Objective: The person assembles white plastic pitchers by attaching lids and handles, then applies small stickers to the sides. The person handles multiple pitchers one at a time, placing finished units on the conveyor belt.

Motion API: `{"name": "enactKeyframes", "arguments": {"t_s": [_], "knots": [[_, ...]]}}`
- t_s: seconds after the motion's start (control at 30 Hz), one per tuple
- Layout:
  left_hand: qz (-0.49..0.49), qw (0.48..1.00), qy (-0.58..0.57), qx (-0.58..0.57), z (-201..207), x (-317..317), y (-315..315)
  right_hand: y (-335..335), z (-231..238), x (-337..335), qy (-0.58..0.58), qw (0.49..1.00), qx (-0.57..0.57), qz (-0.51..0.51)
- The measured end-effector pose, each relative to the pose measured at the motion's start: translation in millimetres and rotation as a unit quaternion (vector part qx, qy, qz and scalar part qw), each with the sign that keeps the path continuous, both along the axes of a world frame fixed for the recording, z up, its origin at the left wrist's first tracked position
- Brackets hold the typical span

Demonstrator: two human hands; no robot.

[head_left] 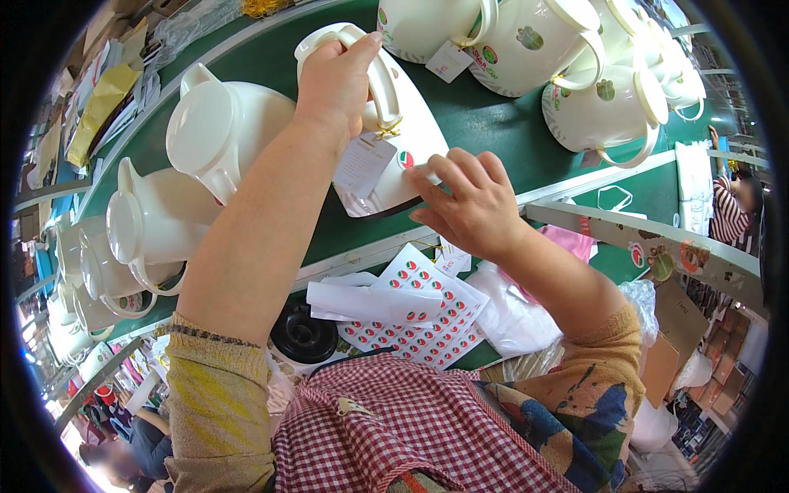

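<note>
- White and glossy, a jug (420, 134) is seen at the upper centre of the frame, over a green work surface (485, 115); its base is turned toward the middle.
- Its handle (383, 89) is gripped by the left hand (333, 89), with the fingers wrapped around the upper part.
- The jug's lower side is touched by the right hand (477, 201), just beside a round sticker (405, 159); its thumb and forefinger are held apart, loosely curled.
- A stiff, smooth, rather slippery shell is to be expected, probably light if unfilled; it may be scratched or cracked if knocked. It is best held by the handle, with the body steadied by a palm.
- More lidded jugs are grouped at the left (226, 127) and upper right (534, 45); their contents cannot be told.
- White material is held in a clear bag (514, 316), lower centre-right.
</note>
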State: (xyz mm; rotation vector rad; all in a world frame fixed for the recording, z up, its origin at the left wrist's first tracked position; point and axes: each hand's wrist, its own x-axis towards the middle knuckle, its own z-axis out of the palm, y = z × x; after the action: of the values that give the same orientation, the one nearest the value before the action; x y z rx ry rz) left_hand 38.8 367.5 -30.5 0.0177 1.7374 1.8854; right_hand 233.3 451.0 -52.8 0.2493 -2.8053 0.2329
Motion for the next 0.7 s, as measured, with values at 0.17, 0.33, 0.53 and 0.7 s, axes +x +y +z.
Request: {"name": "enactKeyframes", "arguments": {"t_s": [0.17,0.33,0.53,0.7], "knots": [[-0.012,1.000,-0.002,0.013,-2.4,-2.5,-0.8,-11.2,-13.2,-3.5,0.009,0.995,-0.035,-0.098],[-0.039,0.999,-0.025,0.022,-1.1,-2.3,-4.1,-8.4,-23.4,-2.3,0.048,0.978,-0.105,-0.173],[-0.177,0.975,0.060,0.119,21.6,82.8,-6.9,8.4,-74.0,100.3,0.077,0.804,-0.523,-0.272],[-0.246,0.900,0.349,0.084,-25.4,144.2,31.2,-23.1,-91.1,169.3,0.029,0.745,-0.598,-0.294]]}}
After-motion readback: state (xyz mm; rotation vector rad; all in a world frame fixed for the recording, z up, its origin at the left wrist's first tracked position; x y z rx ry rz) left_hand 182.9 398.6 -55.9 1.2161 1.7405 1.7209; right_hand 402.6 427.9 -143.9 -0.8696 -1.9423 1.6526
